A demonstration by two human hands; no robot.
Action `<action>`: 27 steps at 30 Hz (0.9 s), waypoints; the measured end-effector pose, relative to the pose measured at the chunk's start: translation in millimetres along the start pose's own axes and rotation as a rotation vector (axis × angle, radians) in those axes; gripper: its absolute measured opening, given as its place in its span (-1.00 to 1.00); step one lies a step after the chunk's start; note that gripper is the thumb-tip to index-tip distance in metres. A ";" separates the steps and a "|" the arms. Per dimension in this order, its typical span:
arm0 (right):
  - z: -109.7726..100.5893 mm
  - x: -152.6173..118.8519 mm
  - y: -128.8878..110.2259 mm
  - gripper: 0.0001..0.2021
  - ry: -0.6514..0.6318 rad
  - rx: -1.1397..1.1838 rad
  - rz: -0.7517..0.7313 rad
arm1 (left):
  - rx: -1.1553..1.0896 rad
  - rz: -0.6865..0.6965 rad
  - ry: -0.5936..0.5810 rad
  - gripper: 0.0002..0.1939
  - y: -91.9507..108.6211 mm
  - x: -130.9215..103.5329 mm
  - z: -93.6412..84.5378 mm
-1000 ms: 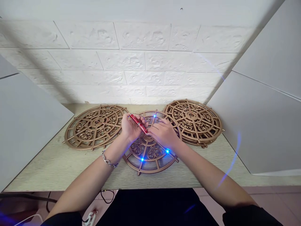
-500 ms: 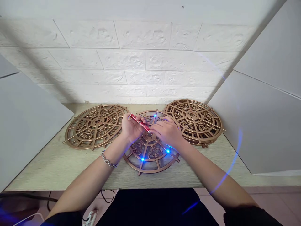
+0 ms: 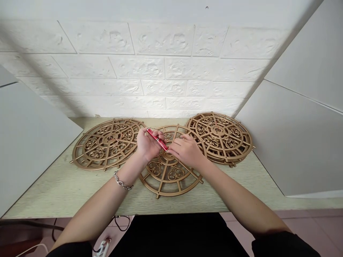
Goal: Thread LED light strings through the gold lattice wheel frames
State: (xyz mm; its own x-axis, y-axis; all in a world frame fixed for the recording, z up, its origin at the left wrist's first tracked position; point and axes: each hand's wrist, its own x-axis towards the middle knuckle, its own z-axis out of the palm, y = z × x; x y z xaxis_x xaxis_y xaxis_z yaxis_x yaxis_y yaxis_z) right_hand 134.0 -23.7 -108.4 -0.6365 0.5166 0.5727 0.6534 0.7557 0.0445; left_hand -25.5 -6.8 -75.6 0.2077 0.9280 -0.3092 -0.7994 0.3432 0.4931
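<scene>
Though close together, left hand [image 3: 147, 143] and right hand [image 3: 186, 150] each closed on red cylinder [image 3: 157, 139].

"What's the person wearing, f'rinstance up top?"

"Blk short sleeves. L sleeve [image 3: 72, 250] & R sleeve [image 3: 281, 245], both plain, hems approx. at the elbow. Forearms bare below that."

"Hands too?"

"Yep, L hand [image 3: 147, 144] & R hand [image 3: 187, 151] both bare."

"Any jewellery?"

"One bracelet [image 3: 122, 181], L wrist. Silver-col. chain, chunky oval links, shiny, sits a bit loose, just up from the hand."

"And the lower half?"

"Blk cloth [image 3: 179, 235] across the lap, v. dark, matte, plain. Trousers, apron or shirt front, can't tell from here."

"Same fabric as the sleeves?"

"Same colour, approx.; the weave's too dark to tell."
</scene>
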 end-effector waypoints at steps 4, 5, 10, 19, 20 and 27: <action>-3.0 0.5 0.3 -0.75 -0.008 0.000 0.004 | -0.037 -0.010 -0.002 -0.72 -0.2 1.5 -0.7; -3.4 0.4 0.3 -0.75 -0.004 -0.002 0.007 | -0.044 -0.010 -0.003 -0.73 -0.4 1.4 -0.6; -4.0 0.8 -0.1 -0.77 0.024 -0.035 0.018 | -0.048 -0.008 -0.013 -0.72 -1.3 0.2 1.2; -7.2 2.1 1.7 -0.77 0.008 -0.086 0.014 | -0.025 0.014 -0.004 -0.67 -5.7 -2.5 4.2; -6.9 2.0 1.8 -0.76 0.010 -0.088 0.013 | -0.027 0.016 0.002 -0.66 -6.5 -2.9 4.5; -0.4 -2.3 1.8 -0.76 0.020 -0.111 0.016 | 0.009 0.018 0.018 -0.65 -9.1 -1.3 1.0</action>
State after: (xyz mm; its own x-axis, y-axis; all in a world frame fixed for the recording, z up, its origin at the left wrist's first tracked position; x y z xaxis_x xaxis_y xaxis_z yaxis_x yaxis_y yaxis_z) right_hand 136.8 -23.7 -109.3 -0.6183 0.5192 0.5900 0.7053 0.6977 0.1252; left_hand -18.0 -11.0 -79.0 0.1833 0.9311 -0.3152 -0.7976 0.3283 0.5060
